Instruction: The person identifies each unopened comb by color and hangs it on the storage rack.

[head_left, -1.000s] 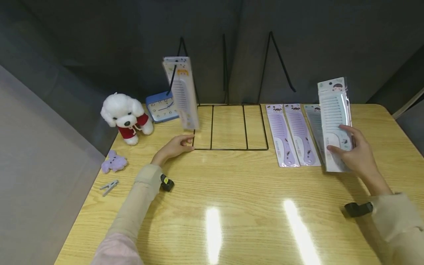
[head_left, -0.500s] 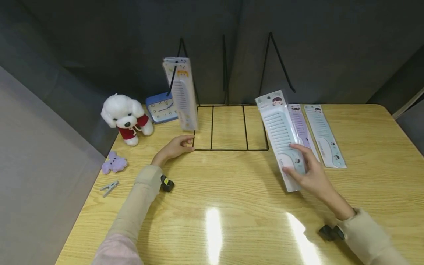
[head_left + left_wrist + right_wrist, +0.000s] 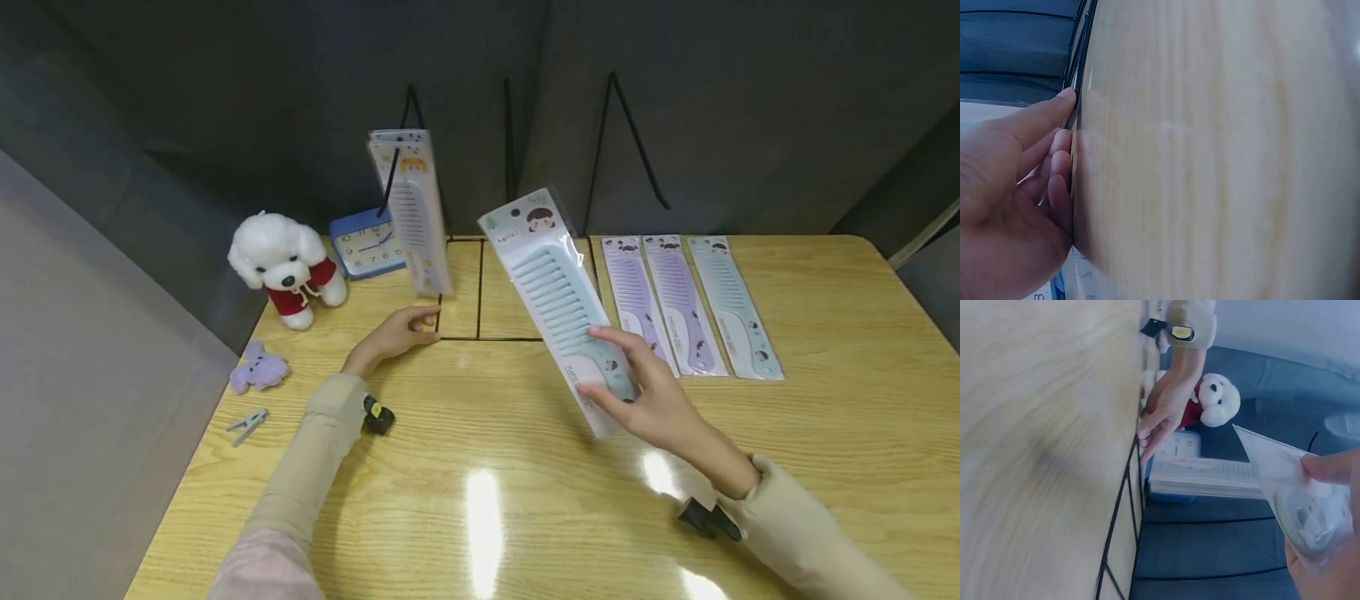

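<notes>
My right hand pinches the lower end of a packaged pale blue comb between thumb and fingers. The pack is raised and tilted in front of the black wire rack, overlapping part of its base. At the rack's front left corner, my left hand rests low on the table, thumb and fingers at the base wire. A few packaged combs hang from the rack's left hook. To the right lie two purple packaged combs and another pale blue packaged comb, side by side.
Behind the hanging packs stands a blue alarm clock, with a white plush dog to its left. A small purple plush toy and a grey clothespin lie near the table's left edge. The rack's right hook projects forward.
My right hand has carried the pale blue comb leftward from above the row of packs to in front of the rack, tilting it. My left hand has stayed at the rack's corner.
</notes>
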The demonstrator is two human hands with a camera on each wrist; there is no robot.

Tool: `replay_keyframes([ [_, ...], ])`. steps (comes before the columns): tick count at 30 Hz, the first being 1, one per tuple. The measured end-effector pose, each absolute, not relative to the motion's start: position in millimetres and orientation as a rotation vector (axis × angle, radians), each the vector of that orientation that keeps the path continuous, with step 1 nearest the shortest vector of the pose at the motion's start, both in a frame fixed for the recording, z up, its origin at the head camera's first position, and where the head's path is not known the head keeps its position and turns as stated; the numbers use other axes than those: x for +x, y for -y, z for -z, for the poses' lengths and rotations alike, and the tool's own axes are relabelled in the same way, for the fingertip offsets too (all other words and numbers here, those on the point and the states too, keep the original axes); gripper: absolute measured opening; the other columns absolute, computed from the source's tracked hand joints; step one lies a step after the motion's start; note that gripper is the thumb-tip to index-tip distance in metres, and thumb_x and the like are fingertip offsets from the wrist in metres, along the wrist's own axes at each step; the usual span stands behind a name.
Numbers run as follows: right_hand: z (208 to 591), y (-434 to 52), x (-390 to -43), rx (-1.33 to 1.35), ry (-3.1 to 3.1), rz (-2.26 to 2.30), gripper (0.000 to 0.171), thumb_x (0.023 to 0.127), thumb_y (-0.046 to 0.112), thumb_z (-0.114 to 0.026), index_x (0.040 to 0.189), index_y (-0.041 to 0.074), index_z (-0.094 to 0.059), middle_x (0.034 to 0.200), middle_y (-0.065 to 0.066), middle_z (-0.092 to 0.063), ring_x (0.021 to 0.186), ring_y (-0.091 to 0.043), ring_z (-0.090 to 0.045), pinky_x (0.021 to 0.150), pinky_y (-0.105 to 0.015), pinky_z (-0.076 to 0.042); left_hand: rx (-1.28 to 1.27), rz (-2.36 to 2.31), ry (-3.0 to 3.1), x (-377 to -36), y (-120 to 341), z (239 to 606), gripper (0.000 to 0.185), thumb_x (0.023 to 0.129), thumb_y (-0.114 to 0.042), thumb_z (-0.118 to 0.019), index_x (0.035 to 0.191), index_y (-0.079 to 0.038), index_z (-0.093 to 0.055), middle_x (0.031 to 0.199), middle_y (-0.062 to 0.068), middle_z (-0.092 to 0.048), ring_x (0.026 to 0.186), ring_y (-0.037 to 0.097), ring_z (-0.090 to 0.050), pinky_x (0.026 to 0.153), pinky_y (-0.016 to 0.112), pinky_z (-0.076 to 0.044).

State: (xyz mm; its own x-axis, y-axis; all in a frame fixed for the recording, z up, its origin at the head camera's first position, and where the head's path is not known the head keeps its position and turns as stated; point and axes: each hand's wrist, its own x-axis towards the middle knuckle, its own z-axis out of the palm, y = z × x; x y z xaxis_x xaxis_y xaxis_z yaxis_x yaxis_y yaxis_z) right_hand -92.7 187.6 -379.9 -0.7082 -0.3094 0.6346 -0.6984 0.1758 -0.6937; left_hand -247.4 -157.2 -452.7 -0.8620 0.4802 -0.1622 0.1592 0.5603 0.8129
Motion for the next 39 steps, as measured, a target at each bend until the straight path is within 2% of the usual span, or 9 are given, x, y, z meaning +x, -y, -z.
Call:
replay_keyframes([
  [4,378.0,-183.0,-96.8,0.889,2.186,-1.491,0.074,0.06,-0.027,-0.071,0.128,-0.011,-0.045,0.132,0.004,-0.048,0.099,-0.003,-0.054,0.072,-0.016,-0.05,0.528,-1.201,-2.445,-246.8,155.4,455.4,0.055,0.091,-0.009,-0.063,0.14,0.003,-0.042,0.108,0.016,-0.053,0.082,0.019,-0.042,0.077,0.03,-0.036],
  [9,379.3,-181.8,-100.9,0.856,2.217,-1.474,0.073,0.063,-0.025,-0.071,0.128,-0.009,-0.045,0.126,-0.022,-0.052,0.093,-0.003,-0.054,0.065,-0.018,-0.051,0.512,-1.18,-2.454,-247.8,156.6,464.6,0.055,0.092,-0.013,-0.063,0.142,-0.001,-0.042,0.108,0.012,-0.052,0.083,0.017,-0.041,0.078,0.031,-0.036],
  [12,379.8,-179.1,-105.0,0.841,2.239,-1.453,0.072,0.064,-0.023,-0.073,0.129,-0.008,-0.045,0.126,-0.028,-0.05,0.095,-0.004,-0.053,0.068,-0.019,-0.051,0.509,-1.186,-2.46,-246.8,156.2,462.4,0.055,0.092,-0.012,-0.063,0.141,0.0,-0.043,0.109,0.012,-0.052,0.083,0.017,-0.041,0.079,0.031,-0.036],
  [19,377.9,-170.1,-126.1,0.729,2.345,-1.489,0.069,0.072,-0.012,-0.074,0.133,-0.001,-0.043,0.13,-0.024,-0.05,0.087,-0.011,-0.056,0.062,-0.023,-0.051,0.504,-1.183,-2.459,-247.8,157.0,459.6,0.055,0.092,-0.012,-0.063,0.142,-0.001,-0.042,0.112,0.014,-0.053,0.085,0.018,-0.042,0.079,0.031,-0.036],
  [25,375.8,-161.9,-161.1,0.658,2.425,-1.585,0.065,0.083,-0.003,-0.07,0.139,0.003,-0.039,0.136,-0.019,-0.045,0.094,-0.014,-0.051,0.076,-0.02,-0.043,0.51,-1.202,-2.457,-249.2,157.1,460.1,0.055,0.091,-0.011,-0.063,0.141,0.001,-0.043,0.112,0.015,-0.054,0.084,0.017,-0.043,0.078,0.03,-0.038],
  [32,376.8,-157.4,-205.1,0.584,2.539,-1.609,0.061,0.09,0.011,-0.066,0.143,0.012,-0.036,0.116,-0.018,-0.05,0.09,-0.024,-0.05,0.077,-0.031,-0.042,0.514,-1.219,-2.455,-253.1,156.5,463.1,0.055,0.091,-0.01,-0.064,0.141,0.001,-0.043,0.109,0.012,-0.052,0.083,0.016,-0.042,0.076,0.028,-0.037],
  [35,379.6,-155.9,-221.7,0.582,2.568,-1.673,0.059,0.091,0.012,-0.065,0.143,0.015,-0.038,0.121,-0.018,-0.046,0.095,-0.028,-0.052,0.082,-0.038,-0.045,0.502,-1.216,-2.453,-253.4,156.6,463.0,0.055,0.091,-0.01,-0.064,0.141,0.0,-0.043,0.108,0.012,-0.052,0.083,0.016,-0.041,0.076,0.029,-0.036],
  [39,383.9,-154.7,-240.3,0.615,2.59,-1.773,0.06,0.091,0.011,-0.063,0.145,0.016,-0.036,0.139,-0.016,-0.036,0.111,-0.035,-0.049,0.092,-0.046,-0.044,0.508,-1.21,-2.463,-252.1,157.8,462.1,0.056,0.091,-0.009,-0.064,0.141,0.001,-0.042,0.108,0.013,-0.052,0.082,0.017,-0.041,0.075,0.029,-0.036],
])
